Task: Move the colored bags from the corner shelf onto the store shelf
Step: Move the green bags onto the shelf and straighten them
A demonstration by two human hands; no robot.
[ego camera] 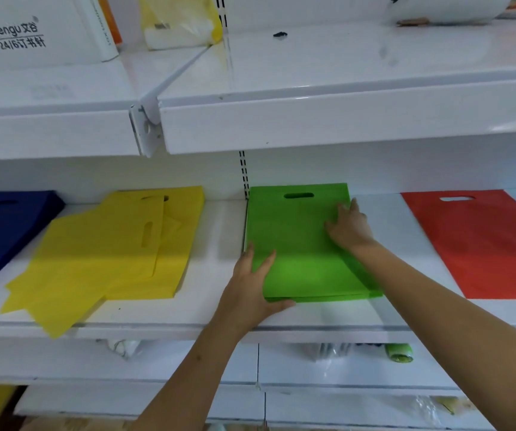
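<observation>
A stack of green bags (297,241) lies flat on the white middle shelf (219,231), handle slot toward the back. My left hand (252,284) rests at the stack's front left corner, fingers straight on top and thumb along the front edge. My right hand (348,227) presses flat on the stack's right side. To the left lie untidy yellow bags (101,256) hanging over the shelf's front edge, and dark blue bags (5,225) at the far left. A red bag (483,241) lies flat at the right.
An upper shelf (343,119) juts out just above the bags. On it stand a white Wengu box (33,29), a yellow plastic packet (179,23) and a white roll (446,7). Lower shelves hold plastic-wrapped goods and a green roll (401,353).
</observation>
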